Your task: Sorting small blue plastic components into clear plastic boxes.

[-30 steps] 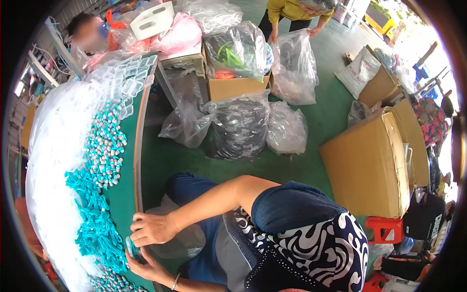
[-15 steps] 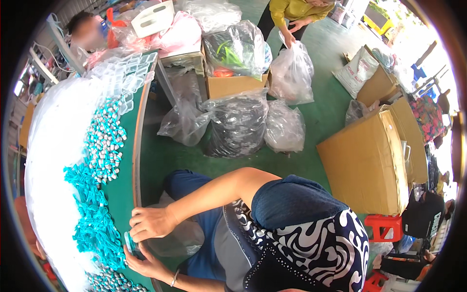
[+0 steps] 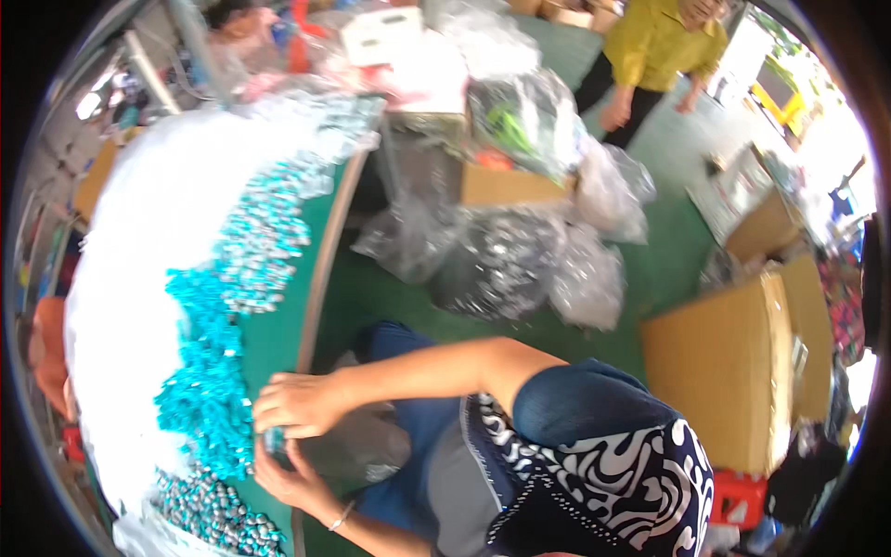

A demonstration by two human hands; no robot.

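At the table's edge, my right hand (image 3: 304,405) and my left hand (image 3: 293,477) meet, fingers bent around a small translucent teal piece (image 3: 273,440). Blur and fingers hide most of it, so its kind is unclear. A bracelet circles my left wrist. Just beyond my fingertips lies a pile of teal cord bundles (image 3: 206,399) on the green tabletop (image 3: 278,348). Small teal-and-silver bead-like pieces (image 3: 264,241) are heaped farther up the table. More such pieces (image 3: 223,515) lie near my left hand.
An overexposed white heap (image 3: 130,297) covers the table's far side, with clear plastic boxes (image 3: 339,130) at one end. Filled plastic bags (image 3: 501,265) and an open carton (image 3: 510,186) stand on the floor. A large cardboard box (image 3: 710,371) stands at right. A person in yellow (image 3: 650,56) stands behind.
My view has shifted, so the scene sits farther right and is blurred. Both hands still work on the small teal piece. The person in yellow has let go of a clear bag and straightened up.
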